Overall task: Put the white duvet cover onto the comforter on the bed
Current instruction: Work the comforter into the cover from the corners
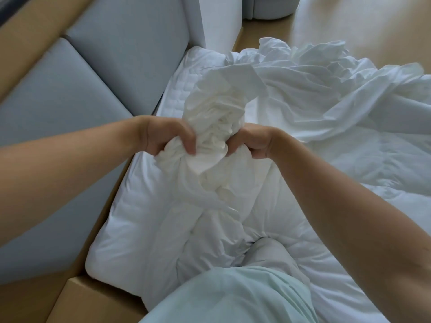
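Note:
The white duvet cover (326, 89) lies crumpled across the far right of the bed, and a bunched-up part of it rises between my hands at the middle. My left hand (165, 134) grips that bunch from the left, fingers curled into the cloth. My right hand (254, 141) grips it from the right, close beside the left. Under the bunch the puffy white comforter (144, 229) spreads over the near part of the bed, one corner gathered up toward my hands. My knee in pale green cloth presses on the comforter at the bottom.
A grey padded headboard (81, 89) runs along the left, with a tan wooden bed frame (98, 297) below it. A white panel (219, 19) stands at the top. Wooden floor (361, 24) shows at the top right, with a grey round seat beyond.

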### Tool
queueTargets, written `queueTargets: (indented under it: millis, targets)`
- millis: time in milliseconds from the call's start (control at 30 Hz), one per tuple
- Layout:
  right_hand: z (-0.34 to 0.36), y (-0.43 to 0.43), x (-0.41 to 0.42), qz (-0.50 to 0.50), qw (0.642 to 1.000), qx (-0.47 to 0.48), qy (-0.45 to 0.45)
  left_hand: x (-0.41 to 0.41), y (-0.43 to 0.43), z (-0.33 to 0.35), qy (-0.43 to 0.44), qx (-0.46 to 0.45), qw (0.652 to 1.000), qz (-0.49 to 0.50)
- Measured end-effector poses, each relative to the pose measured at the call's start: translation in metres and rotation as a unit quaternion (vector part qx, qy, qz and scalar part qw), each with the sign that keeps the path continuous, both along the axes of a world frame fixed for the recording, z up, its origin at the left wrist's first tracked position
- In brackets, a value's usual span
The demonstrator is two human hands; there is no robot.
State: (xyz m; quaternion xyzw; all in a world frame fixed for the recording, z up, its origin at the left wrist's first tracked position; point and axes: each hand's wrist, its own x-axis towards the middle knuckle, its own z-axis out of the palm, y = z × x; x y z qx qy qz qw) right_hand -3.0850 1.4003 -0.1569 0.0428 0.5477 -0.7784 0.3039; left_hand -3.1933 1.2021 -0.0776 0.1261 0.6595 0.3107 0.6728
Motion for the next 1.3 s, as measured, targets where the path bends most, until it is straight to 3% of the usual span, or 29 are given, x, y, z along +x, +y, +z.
queueTargets:
  millis: [167,400,467,733,933,1067,1300]
  targets:
    - [-0.007,-0.009,0.008,-0.033,0.996,-0.082,-0.029,-0.001,0.016,0.01,0.114,0.032,0.99,0.07]
    - [0.003,-0.012,-0.004,-0.166,0.985,0.052,0.01,-0.011,0.024,0.013,0.2,0.039,0.975,0.09]
    - [0.001,-0.012,-0.004,-0.185,0.982,0.03,0.016,-0.011,0.025,0.013,0.213,0.04,0.972,0.088]
    - [-0.021,-0.029,0.012,-0.087,0.982,-0.162,-0.046,-0.002,0.031,0.013,0.234,0.013,0.971,0.051]
    - [-0.015,-0.012,0.003,0.009,0.992,-0.122,-0.04,-0.008,0.025,0.004,0.213,0.007,0.976,0.031]
    - [-0.005,0.003,-0.007,0.009,0.998,-0.07,-0.002,-0.015,0.023,0.002,0.209,0.024,0.978,0.018]
    - [-0.021,0.0,0.0,-0.018,0.985,-0.169,-0.002,-0.011,0.032,0.003,0.24,0.036,0.969,0.045]
